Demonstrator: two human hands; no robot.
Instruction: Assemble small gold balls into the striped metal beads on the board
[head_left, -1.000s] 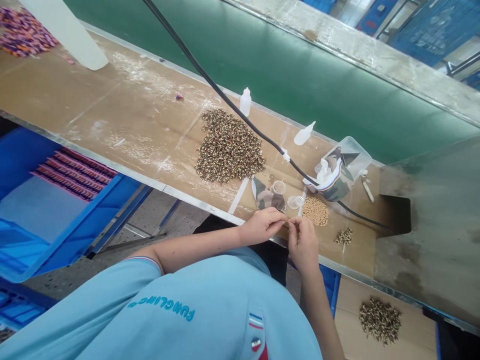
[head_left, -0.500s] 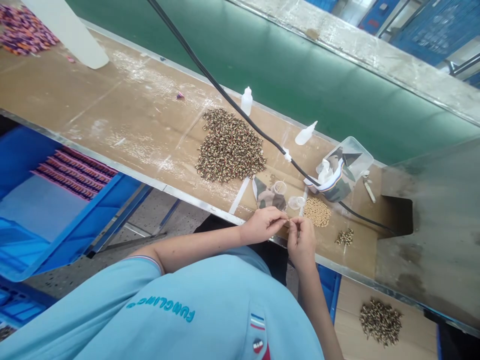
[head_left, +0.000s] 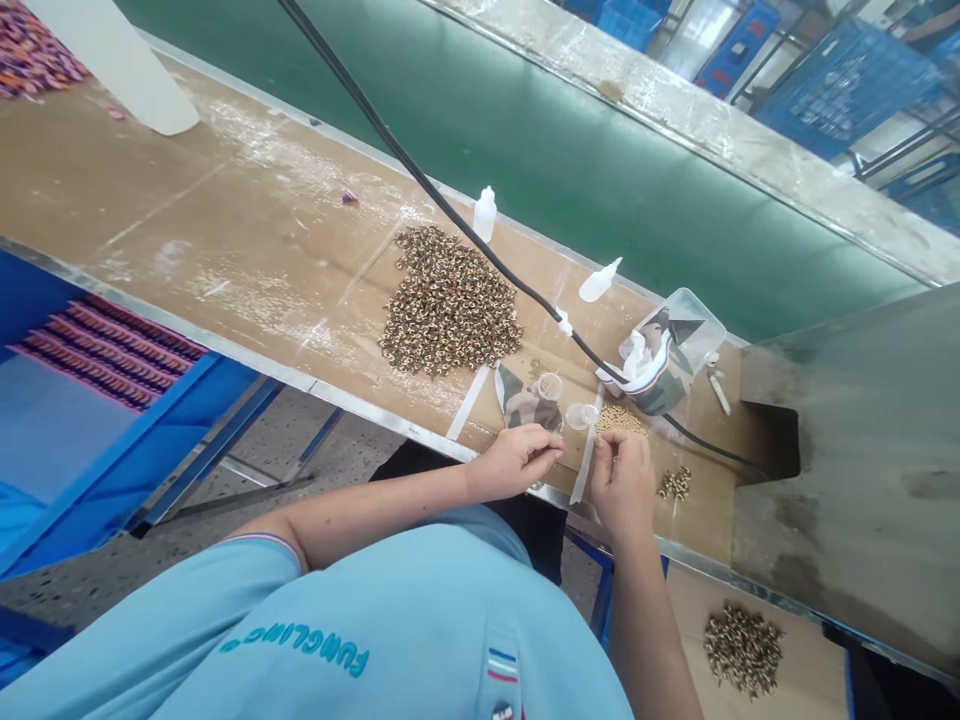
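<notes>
My left hand (head_left: 520, 461) is closed in a pinch above the table's near edge. Whatever is between its fingertips is too small to name. Just behind it lies a camouflage cloth (head_left: 527, 402) with a small clear cup (head_left: 548, 386) on it. To the right, my right hand (head_left: 624, 482) is also pinched, its fingertips at the near side of a pile of small tan beads (head_left: 619, 420); any piece held there cannot be made out. The two hands are apart. A second clear cup (head_left: 581, 416) lies between the cloth and the beads.
A large heap of small brown-and-gold pieces (head_left: 450, 305) covers the table's middle; a smaller cluster (head_left: 675, 484) lies right. White bottles (head_left: 485, 214) stand or lie behind. A black cable (head_left: 442, 203) crosses overhead towards a clear plastic tub (head_left: 705, 325). Blue crates (head_left: 172, 420) are at left.
My hands, which met at the fingertips, have separated. My right hand has moved right to the tan beads, and my left hand has stayed near the cloth. The view has shifted slightly.
</notes>
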